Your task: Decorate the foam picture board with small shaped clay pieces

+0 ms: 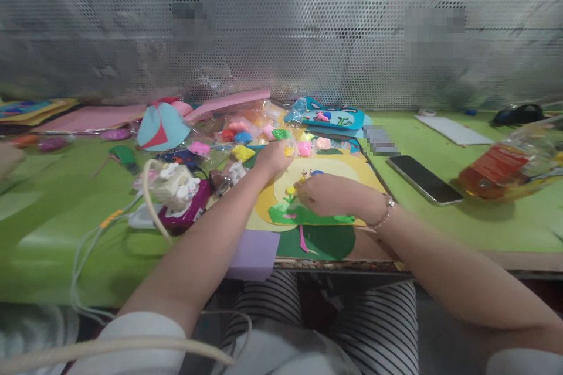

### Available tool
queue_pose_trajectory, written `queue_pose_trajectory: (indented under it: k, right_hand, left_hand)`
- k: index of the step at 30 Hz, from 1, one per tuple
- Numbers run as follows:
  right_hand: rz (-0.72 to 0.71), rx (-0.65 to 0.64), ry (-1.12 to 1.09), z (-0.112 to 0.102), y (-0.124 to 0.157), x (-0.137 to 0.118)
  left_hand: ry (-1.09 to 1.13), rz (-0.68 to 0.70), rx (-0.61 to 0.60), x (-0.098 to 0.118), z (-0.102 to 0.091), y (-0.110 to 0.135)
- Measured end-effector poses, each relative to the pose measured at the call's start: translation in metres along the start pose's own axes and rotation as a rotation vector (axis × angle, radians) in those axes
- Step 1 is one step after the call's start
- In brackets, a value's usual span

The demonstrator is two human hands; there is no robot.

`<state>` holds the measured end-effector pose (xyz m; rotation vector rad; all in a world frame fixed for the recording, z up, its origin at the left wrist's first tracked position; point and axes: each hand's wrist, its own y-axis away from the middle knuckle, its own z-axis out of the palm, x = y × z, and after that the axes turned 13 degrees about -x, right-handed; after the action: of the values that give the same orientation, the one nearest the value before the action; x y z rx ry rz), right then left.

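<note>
A yellow picture sheet [347, 173] lies before me, with green clay grass [281, 212], a yellow clay flower [290, 191] and a blue clay piece [316, 173] on it. My left hand [275, 159] is closed at the sheet's upper left edge, with a bit of yellow clay [288, 151] showing at its fingertips. Over the middle of the sheet, my right hand [324, 194] has its fingers pinched together just right of the flower. Whatever those fingertips hold is hidden or too small to name.
Bagged clay lumps [243, 137] lie behind the sheet. A purple power strip [187, 211] with plugs and cables stands left. To the right are a phone [424, 180] and a bottle [505, 167] of amber liquid. Part of another person's hand [9, 159] shows at the left edge.
</note>
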<state>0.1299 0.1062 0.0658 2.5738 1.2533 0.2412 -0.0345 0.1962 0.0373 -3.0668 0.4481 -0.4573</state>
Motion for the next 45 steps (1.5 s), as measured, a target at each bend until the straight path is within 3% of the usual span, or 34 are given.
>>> queue_pose_trajectory:
  k: [8, 30, 35, 45]
  right_hand:
    - [0.026, -0.079, -0.005, -0.006, 0.007, -0.008]
    - [0.076, -0.107, -0.015, 0.0, 0.003, -0.017]
    - [0.007, -0.079, 0.023, 0.0, 0.003, -0.01]
    - [-0.141, -0.159, 0.266, -0.004, 0.006, -0.003]
  left_hand:
    - [-0.021, -0.011, 0.011, 0.001, 0.0, 0.002]
    - [-0.024, 0.008, 0.011, -0.002, 0.004, -0.001]
    - [-0.007, -0.003, 0.0, -0.001, 0.002, 0.0]
    - [0.01, 0.009, -0.017, -0.001, 0.001, 0.001]
